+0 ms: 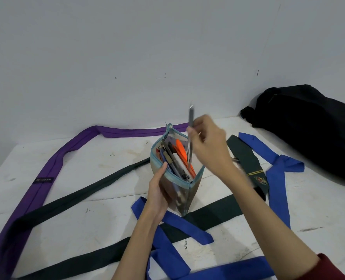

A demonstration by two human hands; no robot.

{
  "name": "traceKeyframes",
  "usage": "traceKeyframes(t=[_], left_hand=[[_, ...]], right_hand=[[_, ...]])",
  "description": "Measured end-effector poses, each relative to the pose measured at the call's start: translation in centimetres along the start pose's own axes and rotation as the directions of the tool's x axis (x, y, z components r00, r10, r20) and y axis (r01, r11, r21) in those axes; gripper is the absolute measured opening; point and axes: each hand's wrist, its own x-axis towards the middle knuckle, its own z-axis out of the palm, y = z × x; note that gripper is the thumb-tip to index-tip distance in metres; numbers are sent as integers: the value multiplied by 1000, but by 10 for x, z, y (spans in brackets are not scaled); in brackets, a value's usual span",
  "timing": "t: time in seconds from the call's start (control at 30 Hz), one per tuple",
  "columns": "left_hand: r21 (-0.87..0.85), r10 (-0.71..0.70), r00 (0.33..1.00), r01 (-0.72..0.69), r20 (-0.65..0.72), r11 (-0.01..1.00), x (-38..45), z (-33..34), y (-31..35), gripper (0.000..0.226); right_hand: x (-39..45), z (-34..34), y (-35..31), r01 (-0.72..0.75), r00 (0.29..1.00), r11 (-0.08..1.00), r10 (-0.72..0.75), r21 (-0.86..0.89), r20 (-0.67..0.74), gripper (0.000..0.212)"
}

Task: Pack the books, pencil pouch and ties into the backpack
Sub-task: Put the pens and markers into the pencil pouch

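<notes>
Head view, looking down on a white tabletop against a pale wall. Left hand wrapped around the near side of a translucent pencil pouch with a light blue zip edge, thumb hooked over the rim, holding it upright and gaping open just above the table. Inside the pouch: pens, markers and an orange piece, packed lengthwise. Right hand above the pouch's mouth, fingers curled and pinching a slim grey metal pen, held nearly vertical with its lower end dipping into the opening. Red sleeve at the bottom right corner. Black backpack lying on its side at the far right, against the wall, well apart from the pouch. Ties spread flat across the table: a purple tie curving along the left and back, a dark green tie crossing beneath the pouch, a second dark green tie with a crest just right of the right hand, and blue ties on the right and near the front edge, overlapping the green. Books not in sight.
</notes>
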Motion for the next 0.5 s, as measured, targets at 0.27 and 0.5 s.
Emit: traceKeyframes(t=[0.27,0.5], left_hand=[[-12,-17,1000,17,8,1000,-1,4,1,42],[-2,-16,1000,16,17,1000,1,0,0,39]], right_hand=[[-17,16,23,27,966,883,98,-469,241,22],[3,-7,26,-46,999,954,49,-295,4,23]])
